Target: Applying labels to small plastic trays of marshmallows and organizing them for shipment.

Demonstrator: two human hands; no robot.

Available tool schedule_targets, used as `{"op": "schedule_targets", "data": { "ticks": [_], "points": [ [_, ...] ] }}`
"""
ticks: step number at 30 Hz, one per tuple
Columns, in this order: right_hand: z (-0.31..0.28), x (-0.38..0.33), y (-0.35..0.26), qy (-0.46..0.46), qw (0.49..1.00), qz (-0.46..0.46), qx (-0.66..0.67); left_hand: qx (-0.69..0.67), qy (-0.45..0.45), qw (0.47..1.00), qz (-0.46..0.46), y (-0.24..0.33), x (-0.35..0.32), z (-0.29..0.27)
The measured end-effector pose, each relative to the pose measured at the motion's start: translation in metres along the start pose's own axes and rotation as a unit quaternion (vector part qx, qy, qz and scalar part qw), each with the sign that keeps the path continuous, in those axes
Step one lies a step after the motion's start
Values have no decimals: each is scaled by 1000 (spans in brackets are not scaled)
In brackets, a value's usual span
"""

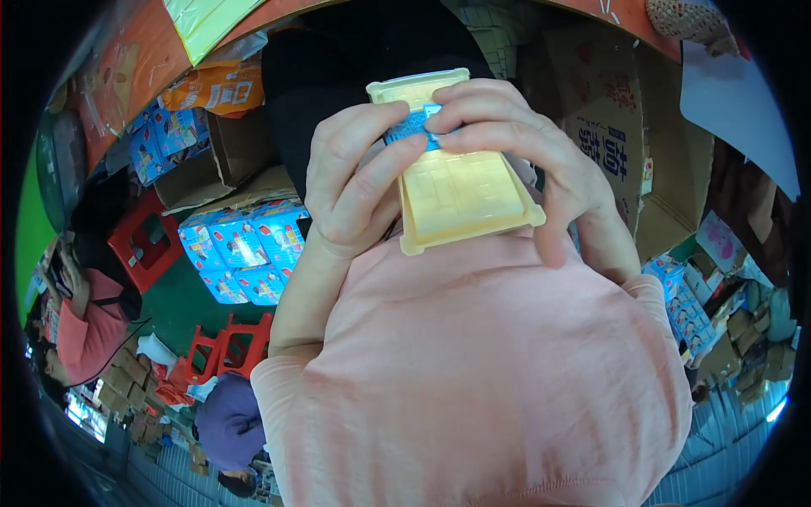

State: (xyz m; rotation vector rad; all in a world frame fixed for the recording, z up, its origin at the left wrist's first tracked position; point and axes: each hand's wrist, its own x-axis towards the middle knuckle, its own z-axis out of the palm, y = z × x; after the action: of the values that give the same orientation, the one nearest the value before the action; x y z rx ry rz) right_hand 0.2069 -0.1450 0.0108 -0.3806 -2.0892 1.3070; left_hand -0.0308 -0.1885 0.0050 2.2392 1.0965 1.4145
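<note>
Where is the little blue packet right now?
In the head view, top centre: the blue packet lies on the pale yellow tray, pinched between the left hand and right hand.

We hold a pale yellow plastic tray (460, 190) up in front of our chest, tilted, its long side running away from us. Our left hand (355, 182) wraps its left edge and our right hand (524, 152) wraps the right edge. Between thumbs and fingers (473, 135) of both hands we pinch a small blue packet (411, 125) against the tray's upper part. Our pink shirt (473, 380) fills the lower middle of the view. To the left lie blue printed cartons (241, 249), beside them red plastic stools (148, 241), and open cardboard boxes (642, 169) stand at right. Two other people (84, 325) sit at lower left.
</note>
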Motion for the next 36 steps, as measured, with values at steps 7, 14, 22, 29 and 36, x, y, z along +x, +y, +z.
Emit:
{"op": "schedule_targets", "data": {
  "ticks": [7,14,22,29,36],
  "points": [
    [-4,13,-4,101,991,79,-29,-48,-25,997,-54,-3,20,12],
    [-2,45,6,367,894,188,176,-173,8,919,-354,-1,62,35],
    [-64,83,15,395,877,234,-142,-313,53,863,-394,-33,138,87],
    [-148,76,31,398,845,239,-265,-546,-56,757,-355,-46,170,122],
    [-192,64,64,335,737,316,-494,-474,-60,806,-350,-61,162,131]
  ]
}}
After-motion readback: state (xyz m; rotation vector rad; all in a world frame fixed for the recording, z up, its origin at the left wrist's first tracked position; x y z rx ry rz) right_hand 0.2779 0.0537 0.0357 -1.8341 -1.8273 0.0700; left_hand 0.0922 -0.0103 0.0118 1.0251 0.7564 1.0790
